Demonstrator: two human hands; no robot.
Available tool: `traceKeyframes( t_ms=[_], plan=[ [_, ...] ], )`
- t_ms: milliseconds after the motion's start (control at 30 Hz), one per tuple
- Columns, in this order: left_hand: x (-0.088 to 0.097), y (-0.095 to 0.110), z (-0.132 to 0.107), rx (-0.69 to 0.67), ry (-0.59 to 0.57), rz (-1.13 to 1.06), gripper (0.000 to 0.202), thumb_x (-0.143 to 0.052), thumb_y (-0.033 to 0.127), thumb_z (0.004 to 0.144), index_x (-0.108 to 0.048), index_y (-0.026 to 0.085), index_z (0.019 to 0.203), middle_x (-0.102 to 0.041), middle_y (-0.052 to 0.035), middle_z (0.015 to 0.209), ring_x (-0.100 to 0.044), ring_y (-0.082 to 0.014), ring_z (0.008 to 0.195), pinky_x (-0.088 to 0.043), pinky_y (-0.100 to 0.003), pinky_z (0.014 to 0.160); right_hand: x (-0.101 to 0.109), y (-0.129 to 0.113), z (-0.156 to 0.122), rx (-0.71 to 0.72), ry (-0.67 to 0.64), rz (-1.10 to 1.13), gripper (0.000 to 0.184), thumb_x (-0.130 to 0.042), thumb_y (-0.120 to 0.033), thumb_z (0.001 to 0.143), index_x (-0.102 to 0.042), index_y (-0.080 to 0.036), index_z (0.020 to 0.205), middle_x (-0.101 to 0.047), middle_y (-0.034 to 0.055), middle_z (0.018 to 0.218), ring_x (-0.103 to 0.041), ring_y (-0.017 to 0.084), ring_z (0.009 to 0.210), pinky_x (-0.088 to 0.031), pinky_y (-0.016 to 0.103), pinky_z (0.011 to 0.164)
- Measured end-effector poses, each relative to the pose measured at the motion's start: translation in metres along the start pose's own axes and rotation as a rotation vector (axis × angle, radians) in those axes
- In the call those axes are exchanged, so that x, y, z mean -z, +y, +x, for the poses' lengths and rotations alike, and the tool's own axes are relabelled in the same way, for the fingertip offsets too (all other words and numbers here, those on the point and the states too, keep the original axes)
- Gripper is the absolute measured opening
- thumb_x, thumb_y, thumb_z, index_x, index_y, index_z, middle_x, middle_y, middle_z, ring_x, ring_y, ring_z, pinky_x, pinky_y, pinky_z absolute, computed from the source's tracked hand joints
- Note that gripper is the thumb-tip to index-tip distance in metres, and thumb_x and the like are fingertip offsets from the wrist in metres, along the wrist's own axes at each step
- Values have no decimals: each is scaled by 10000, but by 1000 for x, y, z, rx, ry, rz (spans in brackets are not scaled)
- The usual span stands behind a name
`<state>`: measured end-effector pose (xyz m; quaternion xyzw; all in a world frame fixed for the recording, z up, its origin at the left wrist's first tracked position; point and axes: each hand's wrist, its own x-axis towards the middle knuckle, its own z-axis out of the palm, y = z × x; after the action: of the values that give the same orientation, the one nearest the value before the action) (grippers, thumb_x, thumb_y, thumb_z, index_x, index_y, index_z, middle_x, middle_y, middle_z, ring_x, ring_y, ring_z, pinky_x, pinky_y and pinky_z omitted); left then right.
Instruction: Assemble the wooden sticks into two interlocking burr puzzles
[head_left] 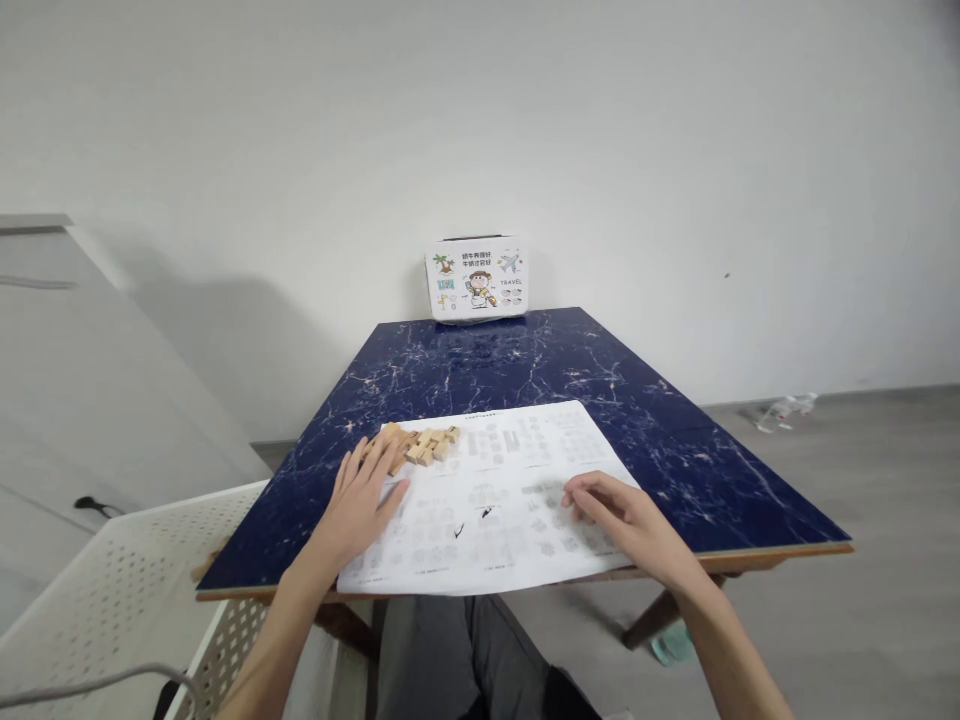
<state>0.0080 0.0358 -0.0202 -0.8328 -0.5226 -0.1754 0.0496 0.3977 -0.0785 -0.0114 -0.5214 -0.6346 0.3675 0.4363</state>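
Item 1, nearest: white perforated basket (pixel 112 590), beside the worktop's near-left corner.

Item 2: left hand (pixel 360 495), palm down, fingers (pixel 386 460) loosely spread and holding nothing. The tips reached the near end of the blocks, though I could not tell whether they touched.

Item 3: right hand (pixel 622 515), lightly curled and gripping nothing, with its fingertips resting on the sheet.

Item 4: printed paper sheet (pixel 495 470), flat, its near edge overhanging the worktop. It was probably thin and limp, so apt to slide.

Item 5: wooden blocks (pixel 424 445), a small cluster on the sheet's far-left corner. They were judged light, rigid and smooth, and best pinched across opposite long faces.

Item 6: dark blue marbled worktop (pixel 525 360).

Item 7, farthest: white illustrated box (pixel 476 278), against the wall.
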Motion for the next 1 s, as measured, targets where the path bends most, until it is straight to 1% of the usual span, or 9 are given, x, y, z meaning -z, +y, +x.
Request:
traceKeyframes(
  t_ms=[100,200,300,433,600,667,733,900,1000],
  plan=[
    [-5,-8,1,-35,-69,19,580,-346,503,1040,-409,259,1561,-351,-79,1654,-239,-332,1551,-232,-591,1237,0,0,0,0,3,-3,387,-504,-573,996,-675,-227,977,-714,59,921,-664,210,825,-524,313,787],
    [-6,-15,-2,-96,-65,7,611,-357,530,1036,-423,220,1557,-364,-89,1647,-242,-302,1556,-244,-532,1257,0,-1,0,-4,10,3,375,-514,-565,994,-679,-228,981,-716,56,914,-664,207,819,-521,308,775],
    [-3,-18,-9,-87,-44,4,654,-407,591,1006,-461,212,1537,-414,-96,1619,-267,-322,1546,-252,-528,1259,0,-1,0,-13,13,7,357,-520,-550,994,-677,-230,975,-715,51,905,-663,206,818,-512,307,772],
    [4,-17,-30,-90,-5,31,661,-423,602,998,-470,214,1531,-410,-96,1621,-278,-329,1543,-266,-530,1255,0,0,0,-14,0,18,328,-515,-522,1006,-670,-234,976,-705,41,904,-652,201,830,-494,304,783],
    [18,-8,-61,-85,29,40,594,-404,514,1029,-409,261,1566,-389,-61,1636,-291,-298,1542,-285,-514,1253,-1,1,0,-27,-8,26,321,-507,-516,1011,-662,-236,986,-702,45,928,-639,204,843,-485,303,786],
    [23,-7,-66,-58,24,23,573,-409,501,1031,-413,283,1560,-399,-53,1631,-346,-287,1518,-306,-499,1242,-1,1,0,-30,-11,30,323,-508,-520,1010,-661,-237,986,-702,46,934,-638,205,843,-486,302,782],
    [27,-7,-65,10,52,13,601,-445,532,1011,-421,271,1552,-426,-79,1613,-417,-297,1474,-346,-494,1211,-1,2,0,-32,-15,28,327,-509,-524,1008,-662,-237,979,-699,45,928,-638,205,838,-484,302,780],
    [26,-14,-51,184,153,20,827,-586,684,866,-472,161,1496,-536,-195,1502,-501,-381,1376,-400,-523,1127,-1,4,0,-36,-12,4,348,-502,-543,1007,-665,-236,986,-696,49,917,-640,211,845,-484,309,792],
    [25,-14,-46,253,150,-1,847,-572,698,853,-494,117,1463,-611,-205,1411,-545,-383,1313,-421,-518,1091,-1,6,-1,-42,-19,6,361,-503,-560,1003,-659,-235,1008,-701,55,944,-645,216,852,-485,315,796]
  ],
)
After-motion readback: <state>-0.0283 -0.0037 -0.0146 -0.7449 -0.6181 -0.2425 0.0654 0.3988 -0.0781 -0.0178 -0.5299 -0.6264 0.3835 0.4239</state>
